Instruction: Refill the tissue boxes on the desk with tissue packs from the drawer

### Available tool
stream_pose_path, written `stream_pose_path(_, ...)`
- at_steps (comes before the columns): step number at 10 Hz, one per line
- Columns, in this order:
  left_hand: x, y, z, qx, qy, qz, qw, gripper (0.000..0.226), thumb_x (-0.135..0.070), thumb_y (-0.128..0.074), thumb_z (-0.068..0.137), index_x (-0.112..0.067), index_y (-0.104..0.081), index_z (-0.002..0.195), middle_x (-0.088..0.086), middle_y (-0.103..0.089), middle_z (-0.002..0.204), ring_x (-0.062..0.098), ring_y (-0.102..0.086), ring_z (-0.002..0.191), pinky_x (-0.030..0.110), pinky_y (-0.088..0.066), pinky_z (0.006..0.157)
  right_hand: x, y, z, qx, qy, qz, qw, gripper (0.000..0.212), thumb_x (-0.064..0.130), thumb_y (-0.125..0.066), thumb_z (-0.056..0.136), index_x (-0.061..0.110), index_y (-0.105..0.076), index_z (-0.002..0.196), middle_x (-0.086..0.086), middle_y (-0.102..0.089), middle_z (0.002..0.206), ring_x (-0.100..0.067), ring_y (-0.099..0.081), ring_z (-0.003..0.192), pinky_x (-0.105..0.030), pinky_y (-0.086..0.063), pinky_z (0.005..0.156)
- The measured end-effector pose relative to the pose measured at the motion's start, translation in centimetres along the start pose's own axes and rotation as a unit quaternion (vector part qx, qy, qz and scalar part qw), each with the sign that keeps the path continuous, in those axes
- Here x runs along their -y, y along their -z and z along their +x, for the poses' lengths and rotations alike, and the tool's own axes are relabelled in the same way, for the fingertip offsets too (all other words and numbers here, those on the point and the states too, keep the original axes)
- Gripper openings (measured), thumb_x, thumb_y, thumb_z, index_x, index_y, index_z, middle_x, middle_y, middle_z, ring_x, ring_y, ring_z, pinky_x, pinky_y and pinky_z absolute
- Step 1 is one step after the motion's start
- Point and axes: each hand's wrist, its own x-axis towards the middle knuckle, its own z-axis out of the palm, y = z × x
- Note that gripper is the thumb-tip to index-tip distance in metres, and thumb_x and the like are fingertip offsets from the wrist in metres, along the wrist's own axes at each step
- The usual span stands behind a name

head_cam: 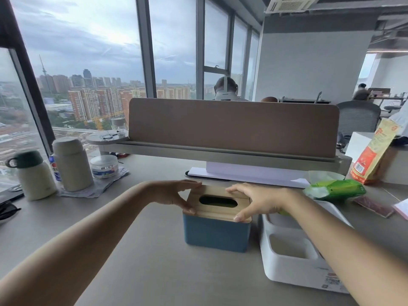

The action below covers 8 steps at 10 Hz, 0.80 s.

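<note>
Tissue box (pixel 216 234) (blue body, slotted wooden lid (pixel 218 203)) stands mid-desk (pixel 136 250), left hand (pixel 174 195) and right hand (pixel 254 200) pinching the lid's ends, white organizer (pixel 291 265) just beside, green pack (pixel 335 188) behind.

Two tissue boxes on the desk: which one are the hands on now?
The blue tissue box with the wooden lid; both hands grip that lid's ends. The white box beside it sits untouched, lidless.

High-rise office, desk divider panel (pixel 231 127), mesh chair (pixel 357 117), skyline windows (pixel 77 62)
</note>
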Motion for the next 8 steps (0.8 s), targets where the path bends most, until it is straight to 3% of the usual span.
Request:
stream_pose_path(1,0.1,0.1,0.2,0.008,0.009,-0.003,1.000,0.095,-0.037,-0.079,0.074,-0.042,-0.021,0.149,-0.016,-0.026,0.155,0.013,-0.032,0.138,0.026,-0.030,0.103,0.0,0.0,-0.2,0.019,-0.008,-0.023,1.000,0.099,0.054,-0.071,0.077,0.033,-0.010,0.153,0.013,-0.006,0.162,-0.009,-0.008,0.149,-0.038,-0.010,0.122)
stream_pose_path(2,-0.2,0.3,0.2,0.021,0.011,0.004,1.000,0.095,-0.038,-0.079,0.074,-0.044,-0.020,0.148,-0.020,-0.024,0.154,0.013,-0.032,0.138,0.027,-0.031,0.103,-0.1,-0.1,-0.2,0.040,-0.008,-0.068,0.997,0.096,0.059,-0.061,0.082,0.035,-0.001,0.153,0.017,0.010,0.160,-0.004,0.012,0.147,-0.053,0.013,0.118)
stream_pose_path(3,-0.7,0.5,0.3,0.025,0.014,0.026,0.999,0.096,-0.041,-0.078,0.074,-0.042,-0.020,0.149,-0.020,-0.021,0.155,0.016,-0.030,0.141,0.027,-0.027,0.107,0.2,0.1,0.1,0.051,-0.018,-0.085,0.995,0.096,0.060,-0.059,0.083,0.032,0.001,0.153,0.017,0.013,0.160,-0.004,0.015,0.146,-0.057,0.019,0.114)
stream_pose_path(5,-0.4,0.1,0.2,0.016,0.016,-0.005,1.000,0.095,-0.036,-0.079,0.075,-0.040,-0.020,0.150,-0.017,-0.018,0.158,0.016,-0.024,0.144,0.029,-0.024,0.111,0.6,-0.1,-0.1,0.042,-0.020,-0.038,0.998,0.097,0.051,-0.065,0.083,0.030,-0.001,0.153,0.013,0.015,0.160,-0.008,0.017,0.146,-0.059,0.019,0.113)
stream_pose_path(7,-0.2,-0.8,-1.5,0.024,-0.003,-0.100,0.995,0.089,-0.026,-0.071,0.084,-0.038,-0.014,0.151,-0.021,-0.007,0.158,0.010,-0.008,0.147,0.026,-0.018,0.112,0.7,-1.0,-1.7,-0.001,0.001,-0.026,1.000,0.082,0.050,-0.060,0.086,0.033,-0.014,0.152,0.016,-0.002,0.161,-0.004,0.008,0.148,-0.055,0.024,0.112)
stream_pose_path(8,0.6,-2.9,-3.2,-0.133,-0.070,-0.104,0.983,0.071,-0.032,-0.063,0.090,-0.035,-0.024,0.149,-0.022,-0.013,0.156,-0.001,-0.013,0.142,0.025,-0.013,0.117,-0.2,-0.9,-3.1,-0.111,-0.001,0.034,0.993,0.063,0.061,-0.052,0.085,0.046,-0.032,0.143,0.016,-0.018,0.158,-0.008,-0.001,0.149,-0.053,0.009,0.119)
